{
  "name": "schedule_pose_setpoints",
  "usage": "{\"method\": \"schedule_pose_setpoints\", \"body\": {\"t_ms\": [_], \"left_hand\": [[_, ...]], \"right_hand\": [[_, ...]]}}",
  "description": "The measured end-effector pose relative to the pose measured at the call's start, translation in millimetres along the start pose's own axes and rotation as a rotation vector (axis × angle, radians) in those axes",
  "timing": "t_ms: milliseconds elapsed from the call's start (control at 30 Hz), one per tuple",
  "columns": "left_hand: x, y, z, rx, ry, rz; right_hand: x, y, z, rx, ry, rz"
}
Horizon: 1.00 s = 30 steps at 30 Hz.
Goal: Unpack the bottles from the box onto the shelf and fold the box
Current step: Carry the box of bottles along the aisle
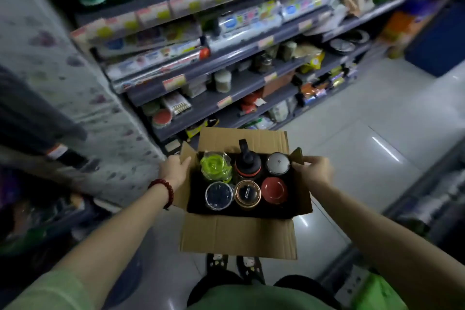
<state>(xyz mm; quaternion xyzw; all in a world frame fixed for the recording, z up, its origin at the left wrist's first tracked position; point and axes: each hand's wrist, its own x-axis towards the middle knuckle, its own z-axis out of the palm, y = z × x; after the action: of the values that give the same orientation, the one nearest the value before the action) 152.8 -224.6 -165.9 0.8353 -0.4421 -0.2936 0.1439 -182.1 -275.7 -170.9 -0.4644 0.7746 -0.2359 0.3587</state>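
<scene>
Looking down, we see the open box [237,236] on the floor before the shelf [226,98], six bottles [245,192] standing inside. Our left hand [173,171] grips the box's left flap [186,156]; our right hand [314,171] pinches the right flap [298,155].
</scene>
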Motion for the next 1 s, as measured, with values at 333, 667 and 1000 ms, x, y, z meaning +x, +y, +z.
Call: {"method": "schedule_pose_setpoints", "body": {"t_ms": [333, 667, 1000], "left_hand": [[75.8, 151.0, 59.5, 0.203, -0.235, 0.436], [111.5, 294.8, 157.8, 0.217, -0.384, 0.531], [175.6, 438.7, 221.0, 0.280, -0.331, 0.558]], "right_hand": [[6.5, 59.3, -65.7, 0.156, 0.388, 0.329], [82.4, 93.5, -141.7, 0.189, 0.523, 0.512], [218.8, 86.8, -215.1, 0.217, 0.510, 0.530]]}}
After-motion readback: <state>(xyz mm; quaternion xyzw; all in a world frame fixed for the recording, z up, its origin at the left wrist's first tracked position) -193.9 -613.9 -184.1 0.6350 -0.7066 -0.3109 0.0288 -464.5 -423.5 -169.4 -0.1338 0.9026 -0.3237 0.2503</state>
